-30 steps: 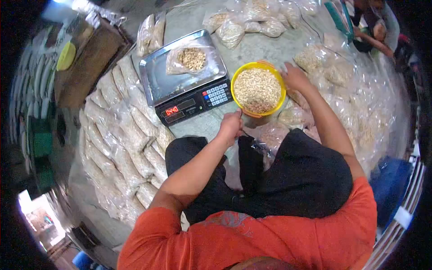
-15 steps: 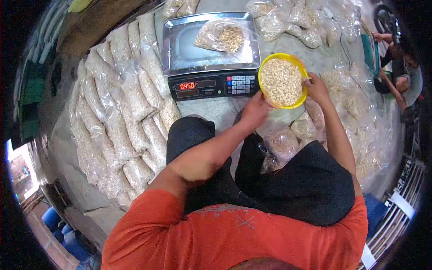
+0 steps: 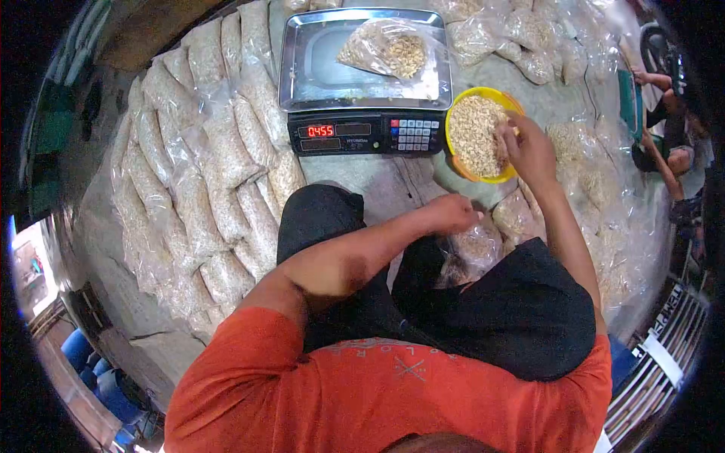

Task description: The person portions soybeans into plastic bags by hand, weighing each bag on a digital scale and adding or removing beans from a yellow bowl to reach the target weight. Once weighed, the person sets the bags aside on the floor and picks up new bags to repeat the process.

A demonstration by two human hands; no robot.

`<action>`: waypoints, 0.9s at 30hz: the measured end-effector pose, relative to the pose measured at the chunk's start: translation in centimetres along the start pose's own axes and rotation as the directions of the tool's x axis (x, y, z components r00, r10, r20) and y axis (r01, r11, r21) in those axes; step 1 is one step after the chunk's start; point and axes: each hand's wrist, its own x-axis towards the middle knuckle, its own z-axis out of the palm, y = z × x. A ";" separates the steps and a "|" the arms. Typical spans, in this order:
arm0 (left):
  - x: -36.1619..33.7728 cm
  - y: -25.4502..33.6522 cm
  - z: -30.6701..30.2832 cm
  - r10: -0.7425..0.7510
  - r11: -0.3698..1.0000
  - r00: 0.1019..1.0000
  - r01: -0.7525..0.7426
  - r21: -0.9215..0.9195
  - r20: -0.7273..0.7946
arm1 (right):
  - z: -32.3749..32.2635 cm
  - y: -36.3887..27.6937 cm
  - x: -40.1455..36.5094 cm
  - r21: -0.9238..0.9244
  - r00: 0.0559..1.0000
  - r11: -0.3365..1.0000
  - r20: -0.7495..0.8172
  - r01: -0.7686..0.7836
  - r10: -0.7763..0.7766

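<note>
My right hand [image 3: 529, 148] is at the right side of a yellow bowl [image 3: 451, 136], its fingers bent together over the pale, chopped pieces [image 3: 477, 128] inside. What the fingers pinch is too small to name. My left hand [image 3: 455, 214] is below the bowl, apart from it, with curled fingers above a clear bag [image 3: 477, 240] by my legs. Whether it grips anything is unclear. Left of the bowl stands a digital scale [image 3: 368, 134] showing 0.455. An open-looking plastic bag [image 3: 384, 49], partly filled with pieces, lies on its steel tray [image 3: 317, 83].
Many filled long bags [image 3: 198, 151] cover the floor at left. More filled bags lie at the upper right [image 3: 529, 34] and right [image 3: 596, 174]. Another person [image 3: 668, 151] is at the far right edge, near a green object [image 3: 628, 98].
My left hand has let go of the bowl and moved down. My right hand has gone from the bowl's rim to the pieces inside. The reading has changed from 0.450 to 0.455.
</note>
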 end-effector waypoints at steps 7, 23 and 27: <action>1.6 -1.4 3.6 -0.119 0.992 0.990 0.121 -0.029 0.078 | -2.2 -11.8 5.9 0.184 0.789 0.775 -0.269 0.605 -0.552; 4.9 -7.5 5.7 0.034 0.214 0.910 0.397 -0.893 0.413 | 6.7 -14.0 13.6 0.181 0.810 0.791 -0.195 0.584 -0.554; 1.7 -3.0 1.4 0.083 0.847 0.960 0.074 -0.527 0.269 | 6.4 -14.4 13.7 0.155 0.856 0.842 -0.119 0.517 -0.504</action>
